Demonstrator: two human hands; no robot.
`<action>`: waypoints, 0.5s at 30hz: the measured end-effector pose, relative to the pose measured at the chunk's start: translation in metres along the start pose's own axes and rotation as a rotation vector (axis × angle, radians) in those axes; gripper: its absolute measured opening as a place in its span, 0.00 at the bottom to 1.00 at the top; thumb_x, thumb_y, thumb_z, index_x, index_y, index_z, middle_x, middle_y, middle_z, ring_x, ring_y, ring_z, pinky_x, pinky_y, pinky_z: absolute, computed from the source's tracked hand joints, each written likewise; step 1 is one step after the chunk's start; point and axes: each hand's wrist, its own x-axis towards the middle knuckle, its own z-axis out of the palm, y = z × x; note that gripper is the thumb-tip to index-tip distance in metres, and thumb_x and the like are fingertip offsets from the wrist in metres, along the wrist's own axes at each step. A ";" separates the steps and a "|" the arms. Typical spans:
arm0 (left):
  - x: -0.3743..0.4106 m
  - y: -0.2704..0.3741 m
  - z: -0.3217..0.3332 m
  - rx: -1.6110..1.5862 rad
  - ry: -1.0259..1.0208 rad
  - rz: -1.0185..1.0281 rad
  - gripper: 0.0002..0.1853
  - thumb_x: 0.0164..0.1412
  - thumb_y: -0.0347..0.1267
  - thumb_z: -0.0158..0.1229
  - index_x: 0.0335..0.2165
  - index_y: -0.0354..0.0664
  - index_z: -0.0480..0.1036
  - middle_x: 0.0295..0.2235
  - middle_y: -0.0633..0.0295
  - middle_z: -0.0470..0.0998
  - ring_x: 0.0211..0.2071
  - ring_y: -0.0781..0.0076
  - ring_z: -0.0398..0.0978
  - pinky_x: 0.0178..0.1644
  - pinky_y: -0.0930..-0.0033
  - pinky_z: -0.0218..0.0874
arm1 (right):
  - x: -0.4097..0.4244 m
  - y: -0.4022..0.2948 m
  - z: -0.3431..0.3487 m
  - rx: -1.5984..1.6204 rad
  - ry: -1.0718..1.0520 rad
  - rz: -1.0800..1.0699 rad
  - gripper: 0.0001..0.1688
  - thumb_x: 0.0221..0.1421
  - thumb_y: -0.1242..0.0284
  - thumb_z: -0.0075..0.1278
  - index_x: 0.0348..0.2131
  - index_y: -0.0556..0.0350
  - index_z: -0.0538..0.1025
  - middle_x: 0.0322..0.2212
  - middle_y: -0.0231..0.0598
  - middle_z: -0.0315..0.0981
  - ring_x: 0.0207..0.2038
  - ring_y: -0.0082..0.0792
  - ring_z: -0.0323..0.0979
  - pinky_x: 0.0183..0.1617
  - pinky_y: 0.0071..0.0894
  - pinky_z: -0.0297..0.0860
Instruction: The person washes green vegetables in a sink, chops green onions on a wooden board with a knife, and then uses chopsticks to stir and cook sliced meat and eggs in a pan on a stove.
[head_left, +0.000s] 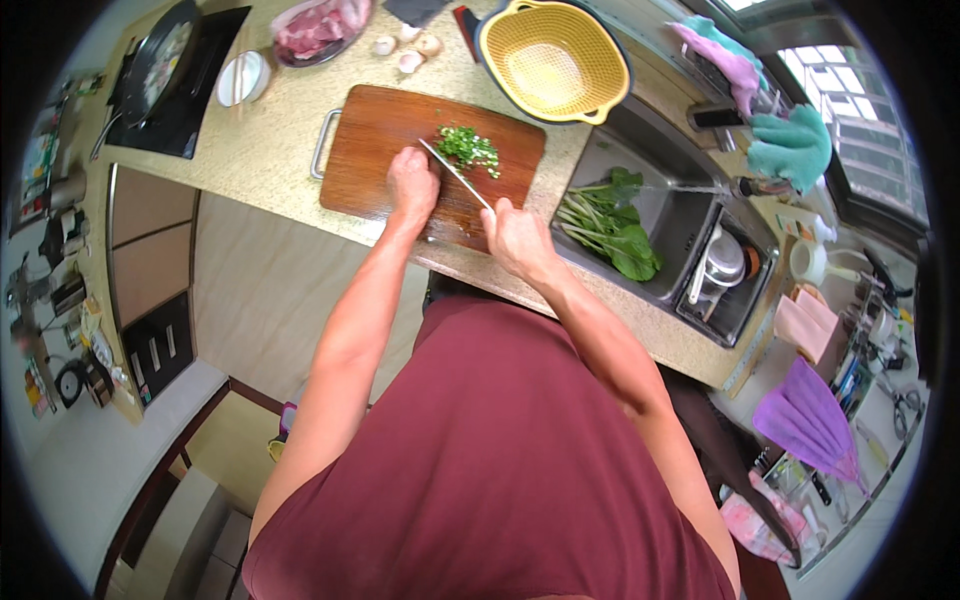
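Observation:
My right hand (519, 236) is closed around the handle of a kitchen knife (457, 175). The blade slants up and left over a wooden cutting board (360, 150) with a metal side handle. Along the blade's far side lies a small heap of chopped scallions (466, 147). My left hand (414, 184) is on the board close to the blade's tip, its fingers curled under. Whether it pinches the blade or something else is hidden.
A yellow colander (555, 67) stands behind the board. Leafy greens (619, 225) lie in the sink (675, 255) under running water. Eggshells (410, 60), raw meat (311, 34), a white bowl (244, 79) with chopsticks and a frying pan (161, 67) are to the left.

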 end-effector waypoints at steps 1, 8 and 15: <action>0.001 0.000 0.002 -0.003 0.023 0.038 0.05 0.50 0.25 0.55 0.21 0.34 0.71 0.27 0.45 0.74 0.32 0.41 0.73 0.38 0.45 0.64 | 0.000 0.001 0.002 0.041 -0.007 0.026 0.23 0.67 0.58 0.42 0.34 0.65 0.70 0.24 0.67 0.76 0.29 0.68 0.76 0.37 0.64 0.72; 0.000 0.012 -0.008 0.056 -0.038 0.088 0.08 0.57 0.27 0.56 0.34 0.37 0.79 0.29 0.46 0.75 0.34 0.45 0.75 0.40 0.49 0.66 | 0.017 -0.001 -0.004 0.064 -0.033 0.071 0.24 0.67 0.58 0.40 0.35 0.65 0.71 0.28 0.65 0.77 0.34 0.68 0.76 0.41 0.63 0.72; -0.004 0.011 -0.009 0.045 -0.007 0.171 0.02 0.55 0.24 0.55 0.27 0.37 0.73 0.27 0.48 0.73 0.33 0.45 0.72 0.40 0.48 0.65 | 0.008 -0.005 0.002 0.059 -0.038 0.089 0.24 0.67 0.58 0.40 0.36 0.66 0.70 0.27 0.68 0.76 0.34 0.69 0.77 0.41 0.64 0.71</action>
